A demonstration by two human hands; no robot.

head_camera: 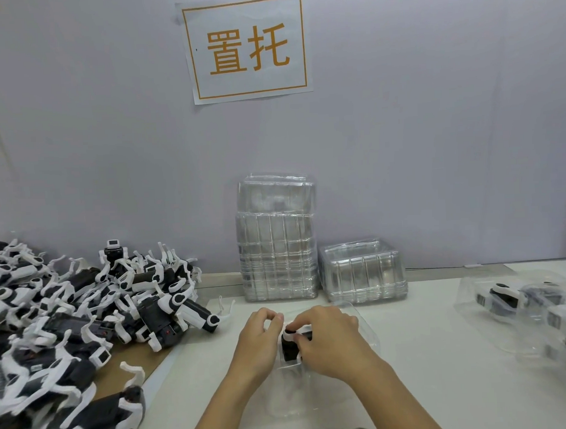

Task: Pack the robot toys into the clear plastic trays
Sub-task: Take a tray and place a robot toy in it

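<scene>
— Head view, frame centre: both hands, left hand (258,338) and right hand (327,339), are curling fingers around a robot toy (292,344), pressing it into a clear tray (359,327).
— Surroundings?
— Loose toys (80,317) are crowding lower left; tray stacks (276,246) are standing behind; packed trays (519,308) are lying right.

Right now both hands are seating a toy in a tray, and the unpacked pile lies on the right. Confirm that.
Not quite. The head view shows the unpacked pile on the left. Both hands, left and right, are indeed seating a toy in a tray.
</scene>
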